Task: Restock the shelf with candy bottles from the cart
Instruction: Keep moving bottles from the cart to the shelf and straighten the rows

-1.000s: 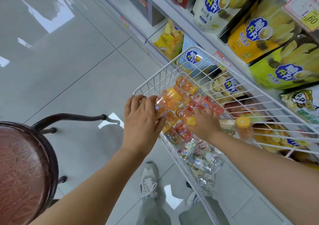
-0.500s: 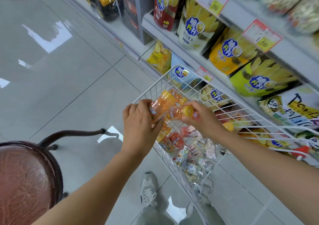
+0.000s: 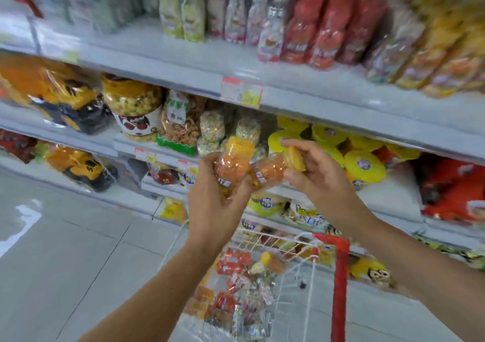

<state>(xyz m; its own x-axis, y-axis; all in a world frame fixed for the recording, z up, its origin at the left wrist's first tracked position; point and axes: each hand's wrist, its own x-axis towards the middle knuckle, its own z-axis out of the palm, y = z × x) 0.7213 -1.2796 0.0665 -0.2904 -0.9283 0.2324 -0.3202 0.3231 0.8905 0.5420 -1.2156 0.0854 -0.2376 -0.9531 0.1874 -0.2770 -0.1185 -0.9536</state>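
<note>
My left hand (image 3: 215,205) grips an orange candy bottle (image 3: 232,163) with a yellow cap, held upright at chest height in front of the shelves. My right hand (image 3: 317,181) holds a second orange candy bottle (image 3: 270,172) by its yellow-capped end, tilted so that its base touches the first bottle. Below my arms stands the white wire cart (image 3: 301,244) with a red handle (image 3: 339,284); several more orange and red candy bottles (image 3: 232,261) and wrapped sweets lie in it. The view is motion-blurred.
Grey shelves (image 3: 315,105) fill the background, stocked with snack bags, popcorn tubs (image 3: 131,105), yellow-lidded tubs (image 3: 363,165) and red packs (image 3: 456,194). Price tags (image 3: 241,92) hang on the shelf edges. Grey tiled floor (image 3: 65,263) lies to the left of the cart.
Both hands have lifted a bottle each out of the cart up to shelf height. The view has swung up from the cart and floor to the shelves.
</note>
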